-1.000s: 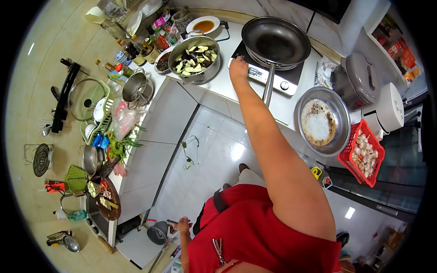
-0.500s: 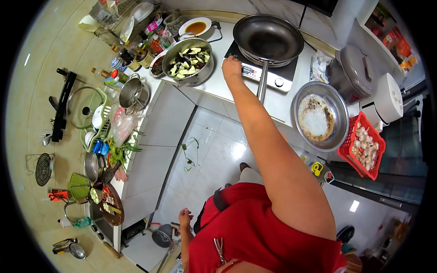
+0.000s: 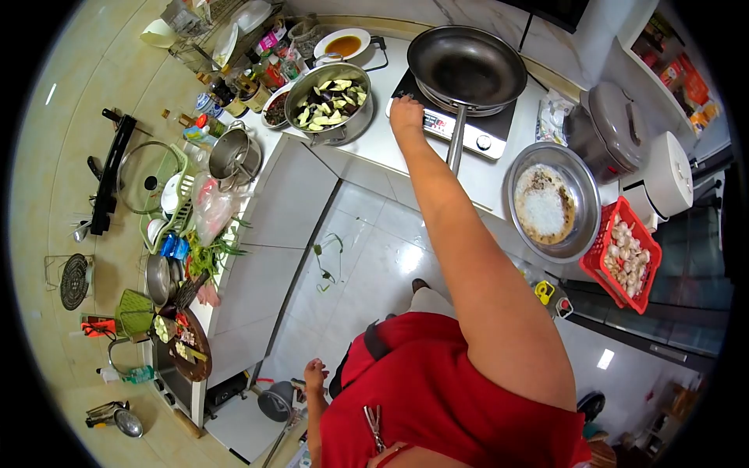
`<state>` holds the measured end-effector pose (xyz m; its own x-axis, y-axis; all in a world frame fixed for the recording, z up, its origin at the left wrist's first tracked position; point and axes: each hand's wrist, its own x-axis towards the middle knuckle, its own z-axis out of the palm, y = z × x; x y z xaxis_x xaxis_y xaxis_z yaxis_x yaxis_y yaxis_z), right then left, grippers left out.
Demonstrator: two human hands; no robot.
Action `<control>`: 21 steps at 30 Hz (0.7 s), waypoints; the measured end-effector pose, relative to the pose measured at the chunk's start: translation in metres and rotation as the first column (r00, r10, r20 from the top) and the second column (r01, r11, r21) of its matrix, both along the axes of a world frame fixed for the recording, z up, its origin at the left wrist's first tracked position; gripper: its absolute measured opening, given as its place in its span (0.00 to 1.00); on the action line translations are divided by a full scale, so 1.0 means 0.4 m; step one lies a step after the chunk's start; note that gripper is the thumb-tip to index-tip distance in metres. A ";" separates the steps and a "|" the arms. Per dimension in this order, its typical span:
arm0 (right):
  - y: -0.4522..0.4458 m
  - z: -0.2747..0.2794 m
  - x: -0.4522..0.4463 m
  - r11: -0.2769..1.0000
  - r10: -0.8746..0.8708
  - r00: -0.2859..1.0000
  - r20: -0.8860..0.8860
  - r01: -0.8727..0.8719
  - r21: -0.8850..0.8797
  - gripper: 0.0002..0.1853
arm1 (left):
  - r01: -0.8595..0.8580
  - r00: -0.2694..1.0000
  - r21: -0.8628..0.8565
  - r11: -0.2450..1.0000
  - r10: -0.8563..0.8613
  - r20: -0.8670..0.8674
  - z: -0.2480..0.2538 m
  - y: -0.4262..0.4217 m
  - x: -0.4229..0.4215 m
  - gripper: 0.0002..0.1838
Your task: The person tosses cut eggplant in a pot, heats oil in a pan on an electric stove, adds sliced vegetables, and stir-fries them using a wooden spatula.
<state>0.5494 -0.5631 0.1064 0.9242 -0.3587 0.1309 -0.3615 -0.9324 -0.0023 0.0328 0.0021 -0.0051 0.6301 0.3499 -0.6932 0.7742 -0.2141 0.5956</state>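
Observation:
My right hand [image 3: 406, 115] reaches forward to the left end of the induction cooker [image 3: 483, 140]. Its fingers are bent together against the control panel, and I see nothing held in them. A dark frying pan [image 3: 466, 69] sits on the cooker, its long handle pointing toward me. Left of this hand stands a steel pot [image 3: 343, 125] of cut eggplant pieces. My left hand [image 3: 314, 376] hangs low beside my body, over the floor, with fingers loosely apart and nothing visible in it.
To the right are a steel basin [image 3: 587, 210] with whitish contents, a red basket [image 3: 599, 253] of garlic, and a rice cooker [image 3: 663, 173]. Bottles, a plate of brown sauce [image 3: 342, 44] and a cutting board [image 3: 200, 343] with chopped food line the left counter. Green stems [image 3: 329, 257] lie on the floor.
The whole view has shifted slightly, with the counter items sitting a little more to the right. My right hand stays at the cooker's left end; my left hand stays low.

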 end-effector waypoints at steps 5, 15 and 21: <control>0.046 0.008 -0.014 0.990 0.049 0.995 0.084 -0.037 -0.139 0.14 | 0.002 1.000 -0.007 1.000 -0.002 0.017 -0.006 0.009 0.014 0.16; 0.206 0.127 -0.091 0.919 0.394 0.853 0.342 -0.372 -0.131 0.05 | -0.020 1.000 -0.002 1.000 0.020 0.018 -0.011 -0.074 0.084 0.13; 0.224 0.156 -0.101 0.867 0.409 0.869 0.278 -0.465 0.178 0.12 | -0.068 0.997 -0.008 0.998 0.068 0.040 -0.024 -0.100 0.089 0.14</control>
<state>0.5089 -0.4734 0.1689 0.9480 0.0298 0.3167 0.1198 -0.9558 -0.2686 0.0683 -0.0378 -0.0147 0.6322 0.3881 -0.6706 0.7624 -0.1576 0.6276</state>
